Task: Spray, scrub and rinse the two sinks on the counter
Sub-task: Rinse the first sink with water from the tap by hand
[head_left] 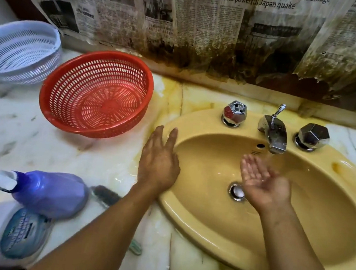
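Note:
A yellow oval sink (328, 238) is set in the marble counter, with a chrome drain plug (237, 191) at its bottom. A chrome faucet (273, 133) stands between two faceted chrome knobs (234, 113) (312, 136). My left hand (159, 161) lies palm down with straight fingers on the sink's left rim. My right hand (263, 181) is cupped palm up inside the basin, just below the spout, holding nothing. A purple spray bottle (51, 193) with a white trigger lies at the lower left. A dark scrub brush (106, 195) lies beside it, partly hidden by my left forearm.
A red plastic colander (97, 93) and a white one (19, 50) sit on the counter at the left. A white cleaner bottle (3, 232) stands at the lower left corner. Stained newspaper (208, 26) covers the back wall. The marble counter (26, 138) has yellow stains around the sink.

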A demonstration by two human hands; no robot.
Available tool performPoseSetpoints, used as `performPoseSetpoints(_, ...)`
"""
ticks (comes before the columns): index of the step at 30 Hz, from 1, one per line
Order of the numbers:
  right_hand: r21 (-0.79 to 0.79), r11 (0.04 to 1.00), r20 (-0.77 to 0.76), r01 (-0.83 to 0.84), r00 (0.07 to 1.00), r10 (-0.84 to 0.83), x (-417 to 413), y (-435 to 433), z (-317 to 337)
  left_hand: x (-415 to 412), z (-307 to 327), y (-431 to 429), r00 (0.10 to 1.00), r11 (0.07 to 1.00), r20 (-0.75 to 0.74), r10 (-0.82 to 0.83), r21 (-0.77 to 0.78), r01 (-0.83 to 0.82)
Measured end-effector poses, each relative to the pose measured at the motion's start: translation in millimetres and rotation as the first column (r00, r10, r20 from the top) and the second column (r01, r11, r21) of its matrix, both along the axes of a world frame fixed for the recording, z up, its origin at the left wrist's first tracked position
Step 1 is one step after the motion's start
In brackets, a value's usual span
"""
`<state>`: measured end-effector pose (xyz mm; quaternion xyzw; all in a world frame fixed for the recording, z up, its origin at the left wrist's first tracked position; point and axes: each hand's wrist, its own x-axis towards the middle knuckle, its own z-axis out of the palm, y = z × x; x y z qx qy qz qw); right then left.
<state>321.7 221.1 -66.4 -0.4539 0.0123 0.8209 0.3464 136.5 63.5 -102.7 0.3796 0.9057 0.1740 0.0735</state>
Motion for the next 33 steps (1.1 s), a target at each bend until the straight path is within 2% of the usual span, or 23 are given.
performPoseSetpoints(2, 0.098, 0.968, 0.009, -0.231, 0.973, 0.231, -31, -8, 16, 25, -1, -12, 0.994, 0.994, 0.007, 0.105, 0.043, -0.105)
performPoseSetpoints(4, 0.201, 0.882, 0.047, -0.426, 0.904, 0.426, -61, -20, 32, 48, -1, -22, 0.980, 0.981, 0.043, 0.192, 0.032, -0.193)
performPoseSetpoints(7, 0.221, 0.844, 0.117, -0.489, 0.872, 0.475, -81, -35, 40, 59, -2, -27, 0.971, 0.973, 0.058, 0.232, 0.000, -0.232)
performPoseSetpoints(11, 0.127, 0.922, 0.147, -0.366, 0.926, 0.347, -36, -27, 15, 44, -3, -21, 0.982, 0.982, 0.019, 0.189, -0.024, -0.188)
performPoseSetpoints(14, -0.010, 0.993, 0.113, -0.119, 0.986, 0.119, 13, -5, -1, 15, -3, -9, 0.996, 0.995, -0.009, 0.090, -0.038, -0.090)
performPoseSetpoints(17, -0.068, 0.995, 0.092, 0.075, 0.993, -0.068, 40, 18, -5, -21, -1, 15, 0.995, 0.986, -0.067, -0.071, -0.154, 0.060)
performPoseSetpoints(19, -0.080, 0.992, 0.017, 0.100, 0.995, -0.099, 36, 25, -5, -36, 1, 27, 0.984, 0.969, -0.074, -0.165, -0.200, 0.147)
performPoseSetpoints(21, -0.074, 0.996, -0.078, 0.044, 0.996, -0.049, 14, 20, 1, -44, 2, 34, 0.973, 0.954, -0.065, -0.223, -0.222, 0.203)
performPoseSetpoints(24, -0.029, 0.997, -0.165, -0.077, 0.984, 0.071, -21, 3, 16, -36, 7, 29, 0.975, 0.959, -0.074, -0.207, -0.211, 0.188)
performPoseSetpoints(26, -0.075, 0.997, -0.210, 0.002, 0.978, -0.018, -27, 0, 20, -23, 8, 19, 0.986, 0.977, -0.063, -0.154, -0.161, 0.143)
performPoseSetpoints(29, -0.167, 0.973, -0.145, 0.160, 0.972, -0.185, -11, 10, 9, 1, 3, -4, 0.998, 0.997, -0.016, -0.054, -0.060, 0.053)
performPoseSetpoints(31, -0.169, 0.971, -0.130, 0.168, 0.973, -0.191, -4, 18, 6, 12, -1, -12, 1.000, 1.000, -0.001, -0.003, -0.005, 0.003)
performPoseSetpoints(33, -0.134, 0.984, -0.189, 0.118, 0.972, -0.142, -8, 24, 15, 17, -1, -13, 0.999, 0.999, 0.015, 0.032, 0.022, -0.032)
